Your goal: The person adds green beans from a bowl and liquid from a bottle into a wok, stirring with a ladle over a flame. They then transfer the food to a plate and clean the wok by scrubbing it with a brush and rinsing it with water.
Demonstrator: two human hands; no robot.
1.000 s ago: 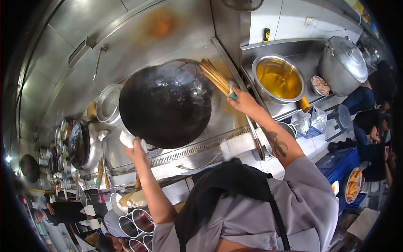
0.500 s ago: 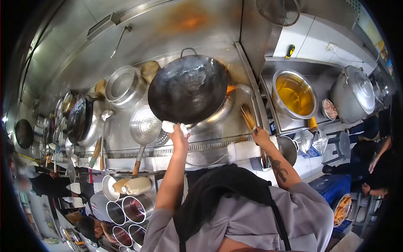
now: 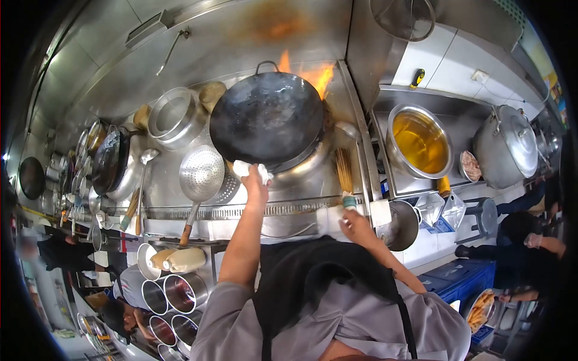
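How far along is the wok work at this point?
Looks done: the wok looks empty, the bamboo brush laid beside it. In hand: left hand grips its rim through a cloth, flames behind. Left: nothing inside yet; right hand is by the brush.

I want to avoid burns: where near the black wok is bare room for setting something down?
Free: the steel ledge in front of the slotted drain grate, and the steel shelf behind the round steel bowl of yellow oil. Crowded: left of the round black wok, by the perforated steel skimmer. Flames rise behind.
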